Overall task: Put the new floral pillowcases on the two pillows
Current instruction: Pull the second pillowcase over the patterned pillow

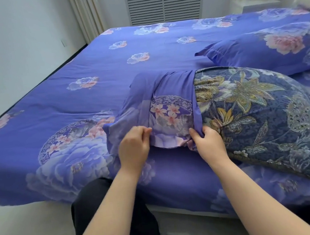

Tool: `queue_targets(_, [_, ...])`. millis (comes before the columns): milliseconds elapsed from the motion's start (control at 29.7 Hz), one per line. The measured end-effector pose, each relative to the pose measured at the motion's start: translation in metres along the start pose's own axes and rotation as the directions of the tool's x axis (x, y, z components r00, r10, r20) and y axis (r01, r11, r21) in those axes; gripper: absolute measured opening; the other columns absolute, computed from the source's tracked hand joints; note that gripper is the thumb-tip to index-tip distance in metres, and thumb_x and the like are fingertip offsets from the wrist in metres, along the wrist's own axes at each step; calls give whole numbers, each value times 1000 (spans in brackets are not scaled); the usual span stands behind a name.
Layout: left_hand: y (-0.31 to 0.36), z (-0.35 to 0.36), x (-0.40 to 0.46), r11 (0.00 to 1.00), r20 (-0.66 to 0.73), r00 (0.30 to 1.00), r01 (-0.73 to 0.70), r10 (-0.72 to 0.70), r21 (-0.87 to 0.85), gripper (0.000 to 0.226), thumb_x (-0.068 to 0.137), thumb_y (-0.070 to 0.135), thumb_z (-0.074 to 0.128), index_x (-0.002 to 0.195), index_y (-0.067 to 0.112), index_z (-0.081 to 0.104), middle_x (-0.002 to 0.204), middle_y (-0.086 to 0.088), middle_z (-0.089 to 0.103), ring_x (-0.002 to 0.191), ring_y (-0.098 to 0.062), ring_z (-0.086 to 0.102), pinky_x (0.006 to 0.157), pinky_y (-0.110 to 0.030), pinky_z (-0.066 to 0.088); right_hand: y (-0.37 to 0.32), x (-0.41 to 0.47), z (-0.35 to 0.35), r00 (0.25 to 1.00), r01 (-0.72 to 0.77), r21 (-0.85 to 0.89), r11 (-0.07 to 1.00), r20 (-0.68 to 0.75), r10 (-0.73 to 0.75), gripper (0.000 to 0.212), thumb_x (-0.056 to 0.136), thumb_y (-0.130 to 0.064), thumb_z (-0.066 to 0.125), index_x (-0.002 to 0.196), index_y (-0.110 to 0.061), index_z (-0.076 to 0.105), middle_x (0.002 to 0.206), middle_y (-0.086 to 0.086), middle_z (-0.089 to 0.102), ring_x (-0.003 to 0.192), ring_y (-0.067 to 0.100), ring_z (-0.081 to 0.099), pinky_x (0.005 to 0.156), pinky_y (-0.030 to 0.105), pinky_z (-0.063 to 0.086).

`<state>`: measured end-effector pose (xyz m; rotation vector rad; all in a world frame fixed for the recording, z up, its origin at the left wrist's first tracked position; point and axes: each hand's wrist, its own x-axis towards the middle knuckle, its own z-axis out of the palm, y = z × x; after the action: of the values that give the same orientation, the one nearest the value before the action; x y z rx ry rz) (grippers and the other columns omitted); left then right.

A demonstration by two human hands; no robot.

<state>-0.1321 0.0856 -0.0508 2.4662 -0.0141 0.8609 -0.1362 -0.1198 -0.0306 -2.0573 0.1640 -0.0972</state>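
A pillow (260, 114) in a dark blue cover with gold leaf print lies at the bed's near right. A purple floral pillowcase (166, 105) is bunched over its left end, covering only that end. My left hand (134, 147) pinches the pillowcase's near left edge. My right hand (207, 142) grips the gathered cloth of its opening where it meets the pillow. A second pillow (268, 49), wearing a matching purple floral case, lies farther back on the right.
The bed (73, 98) is spread with a purple floral sheet. A white wall is at the left, curtains and a slatted radiator cover (165, 2) at the back. My dark-trousered knee (109, 207) rests against the bed's near edge.
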Motion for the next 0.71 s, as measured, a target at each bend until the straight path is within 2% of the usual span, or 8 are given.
queue_targets(101, [-25,-24,36,989,-246,962,139,-122,56,16,92,22,54,87,10,64,85,-11,61,84,-31,55,72,-39,43,2,0,-2,1000,13,-1,1000,-27,-13,29,96,-28,50,69,-18,50,55,-10,57,58,10,53,55,29,37])
queue_targets(168, [-46,-27,56,932,-61,937,348,-343,103,22,94,23,50,92,7,65,97,-19,63,94,-38,56,78,-40,41,3,0,-3,999,22,-3,1000,-27,-22,29,96,-28,49,69,-18,49,55,-10,57,57,9,51,54,27,36])
queue_targets(269, [-51,-17,58,926,247,898,320,-365,202,32,97,26,40,92,5,64,104,-24,63,96,-41,57,72,-38,39,7,3,-2,1000,20,7,1000,-16,-20,27,96,-29,49,71,-18,51,57,-8,61,59,14,56,56,29,39])
queue_targets(404, [-46,-13,46,919,335,859,327,-387,222,42,100,34,36,92,2,62,107,-25,64,101,-41,57,74,-37,38,12,5,-1,1000,-6,117,993,-18,8,27,93,-31,54,72,-15,59,56,-4,67,58,16,62,60,34,46])
queue_targets(504, [-53,-12,46,898,402,803,388,-439,206,40,98,28,44,67,5,52,95,-27,64,95,-41,58,69,-34,35,13,1,1,998,-55,265,963,-14,61,33,90,-31,61,67,-7,61,53,3,67,55,19,66,61,37,51])
queue_targets(572, [-48,-9,48,887,344,817,428,-462,173,30,95,19,48,71,3,56,95,-29,64,93,-42,58,68,-34,35,11,-4,5,997,-75,362,929,-2,82,37,92,-31,59,65,-7,58,51,7,65,52,22,64,59,35,52])
queue_targets(639, [-39,-7,58,864,238,832,498,-501,78,19,91,9,46,95,1,63,105,-28,63,99,-42,57,73,-36,38,6,-11,9,999,-29,344,938,-26,40,38,96,-34,52,70,-8,60,60,9,66,59,21,62,64,34,48])
queue_targets(706, [-27,-11,81,843,130,838,538,-530,-30,27,88,3,43,108,2,61,114,-25,62,107,-40,56,81,-36,41,3,-19,8,1000,10,332,943,6,-13,35,98,-35,45,82,-9,62,72,5,69,70,20,65,68,31,48])
